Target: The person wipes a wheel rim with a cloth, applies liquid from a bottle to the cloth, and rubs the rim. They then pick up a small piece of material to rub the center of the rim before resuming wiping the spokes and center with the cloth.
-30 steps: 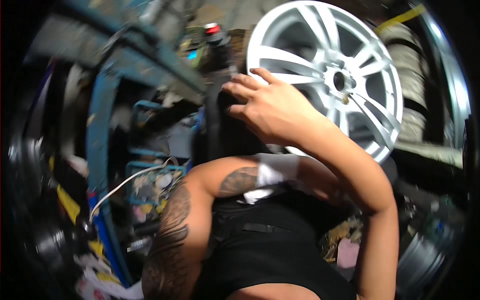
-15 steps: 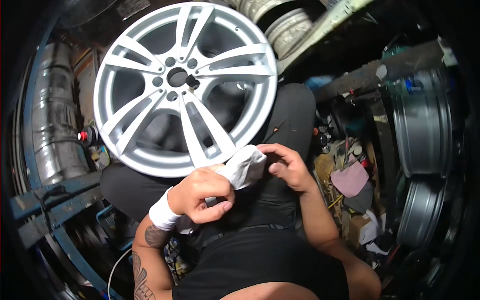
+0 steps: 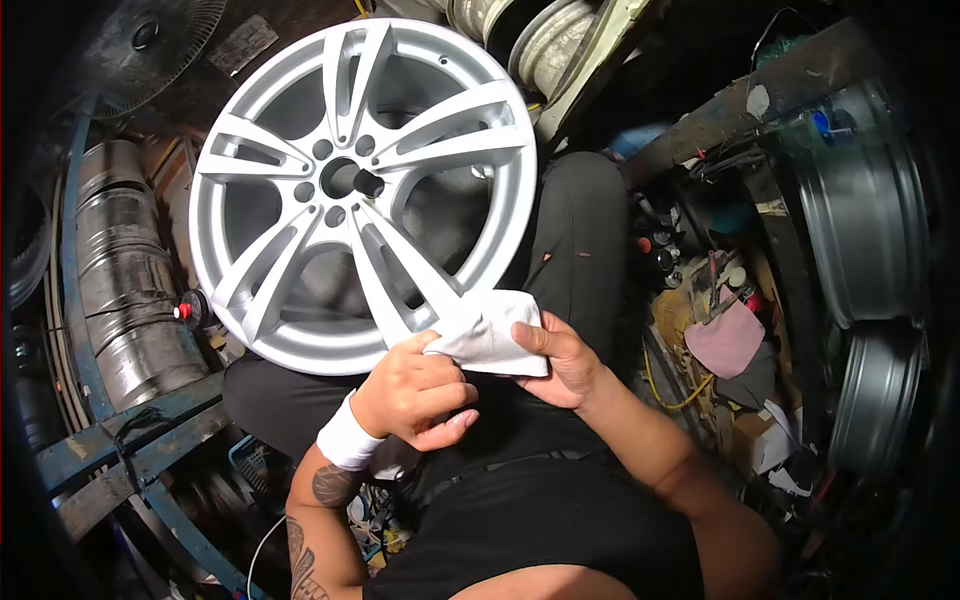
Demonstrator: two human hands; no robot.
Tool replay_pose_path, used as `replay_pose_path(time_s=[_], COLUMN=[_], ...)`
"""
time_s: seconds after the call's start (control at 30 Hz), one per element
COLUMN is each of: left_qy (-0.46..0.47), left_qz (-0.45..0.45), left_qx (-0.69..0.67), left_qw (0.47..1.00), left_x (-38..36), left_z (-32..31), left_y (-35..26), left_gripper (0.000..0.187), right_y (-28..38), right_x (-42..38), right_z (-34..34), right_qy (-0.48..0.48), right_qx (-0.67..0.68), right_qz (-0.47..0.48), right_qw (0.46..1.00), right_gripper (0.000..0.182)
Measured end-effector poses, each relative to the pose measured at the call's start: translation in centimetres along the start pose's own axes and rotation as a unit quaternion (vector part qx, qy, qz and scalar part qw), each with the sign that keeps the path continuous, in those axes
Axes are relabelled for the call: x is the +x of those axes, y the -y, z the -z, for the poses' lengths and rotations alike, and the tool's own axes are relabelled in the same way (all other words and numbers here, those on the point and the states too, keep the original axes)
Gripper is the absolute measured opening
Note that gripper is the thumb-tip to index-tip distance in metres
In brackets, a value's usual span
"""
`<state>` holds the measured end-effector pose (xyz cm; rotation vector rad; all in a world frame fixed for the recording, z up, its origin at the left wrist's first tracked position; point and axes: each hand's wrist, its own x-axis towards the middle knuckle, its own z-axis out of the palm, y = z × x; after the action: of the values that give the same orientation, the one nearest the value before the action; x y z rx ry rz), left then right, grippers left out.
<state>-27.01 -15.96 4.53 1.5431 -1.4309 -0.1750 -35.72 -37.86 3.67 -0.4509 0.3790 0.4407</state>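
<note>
A white cloth (image 3: 490,335) is spread between my two hands, overlapping the lower edge of a silver alloy wheel (image 3: 410,250) in this view. My left hand (image 3: 415,395), with a white band at the wrist, pinches the cloth's left end with its fingers curled. The other end is in my right hand (image 3: 562,368), the thumb pressed on top and the fingers beneath. The wheel's spoked face is up, over my legs. A dark stub (image 3: 368,183) stands at one of the holes beside the wheel's centre opening.
Stacked silver wheel barrels (image 3: 135,275) stand at the left behind a blue metal frame (image 3: 130,405). More wheels (image 3: 865,240) line the right side. A fan (image 3: 145,38) is at the upper left. A pink cloth (image 3: 725,338) lies among clutter on the right.
My right hand has closed on the cloth's right end, where its fingers were loose beside it. The bunched cloth is now spread wider. The whole view has shifted slightly.
</note>
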Motion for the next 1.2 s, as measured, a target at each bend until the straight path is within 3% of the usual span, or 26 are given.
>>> replay_pose_path(time_s=[0.1, 0.23, 0.3, 0.37, 0.4, 0.43, 0.53, 0.6, 0.73, 0.87, 0.9, 0.93, 0.97, 1.0, 1.03, 1.07, 1.13, 1.17, 1.2], left_qy=[-0.003, -0.052, -0.152, -0.170, -0.113, -0.092, -0.108, -0.108, -0.109, -0.049, -0.039, -0.023, -0.016, -0.028, -0.041, -0.065, -0.131, -0.153, -0.146], left_qz=[0.038, 0.128, 0.187, 0.281, 0.264, 0.278, 0.335, 0.349, 0.351, 0.285, 0.285, 0.291, 0.321, 0.317, 0.312, 0.387, 0.412, 0.377, 0.399], left_qx=[-0.039, -0.130, -0.140, -0.119, -0.074, -0.097, -0.206, -0.202, -0.200, -0.154, -0.183, -0.220, -0.271, -0.332, -0.391, -0.447, -0.501, -0.497, -0.345], left_qw=[0.999, 0.982, 0.960, 0.937, 0.955, 0.951, 0.913, 0.909, 0.908, 0.945, 0.940, 0.931, 0.907, 0.888, 0.865, 0.804, 0.750, 0.766, 0.837], left_x=[-0.2, -0.7, -1.1, -0.5, 0.1, 0.8, 0.2, -0.3, -0.7, -2.0, -2.8, -3.4, -4.3, -5.2, -5.5, -5.6, -5.6, -5.7, -5.8], left_z=[0.2, 1.4, 1.7, 2.1, 2.3, 1.9, 0.4, 1.0, 1.5, 2.2, 2.1, 2.0, 1.5, 0.4, -0.4, -1.5, -4.5, -5.1, -4.8], left_y=[0.5, 0.6, 0.7, -0.4, -0.3, -0.4, 0.0, 0.3, 0.2, -1.8, -2.6, -3.3, -3.7, -3.6, -3.6, -4.1, -4.3, -4.0, -4.3], left_gripper=[0.007, 0.005, 0.006, 0.023, 0.047, 0.056, 0.050, 0.047, 0.029, 0.024, 0.026, 0.028, 0.027, 0.026, 0.026, 0.021, 0.023, 0.024, 0.023], right_y=[-0.5, 0.3, 0.1, 0.0, -0.1, -0.3, -0.1, 0.2, 1.3, 1.9, 2.6, 2.3, 1.7, 0.5, -0.3, -1.0, -1.2, -0.8, -0.1], right_x=[0.2, 0.0, 0.1, 0.2, 0.2, 0.2, 0.3, 0.2, -0.1, -2.3, -3.0, -2.7, -2.2, -2.5, -2.4, -2.0, -0.8, -0.3, -0.1], right_z=[1.5, 0.3, -0.5, -0.2, -0.4, -0.6, -1.2, -1.8, 0.1, -1.1, -1.3, -1.2, -1.1, -1.0, -1.3, -1.4, -3.4, -3.4, -3.1], right_qy=[0.078, 0.050, -0.012, -0.021, -0.032, -0.030, -0.040, -0.069, 0.068, 0.092, 0.090, 0.157, 0.218, 0.221, 0.254, 0.312, 0.394, 0.367, 0.340], right_qx=[0.028, -0.013, -0.024, -0.023, -0.018, -0.021, -0.056, -0.111, -0.139, -0.385, -0.394, -0.502, -0.592, -0.527, -0.498, -0.526, -0.594, -0.583, -0.571], right_qz=[-0.011, 0.018, 0.009, -0.026, -0.033, -0.035, -0.041, -0.038, -0.110, -0.062, -0.157, -0.025, 0.108, 0.068, 0.082, 0.056, 0.058, 0.053, 0.047], right_qw=[0.997, 0.999, 1.000, 0.999, 0.999, 0.999, 0.997, 0.991, 0.982, 0.916, 0.901, 0.850, 0.768, 0.818, 0.825, 0.789, 0.699, 0.723, 0.746], right_gripper=[0.044, 0.039, 0.037, 0.037, 0.039, 0.039, 0.040, 0.040, 0.042, 0.046, 0.040, 0.037, 0.034, 0.031, 0.033, 0.031, 0.024, 0.023, 0.022])
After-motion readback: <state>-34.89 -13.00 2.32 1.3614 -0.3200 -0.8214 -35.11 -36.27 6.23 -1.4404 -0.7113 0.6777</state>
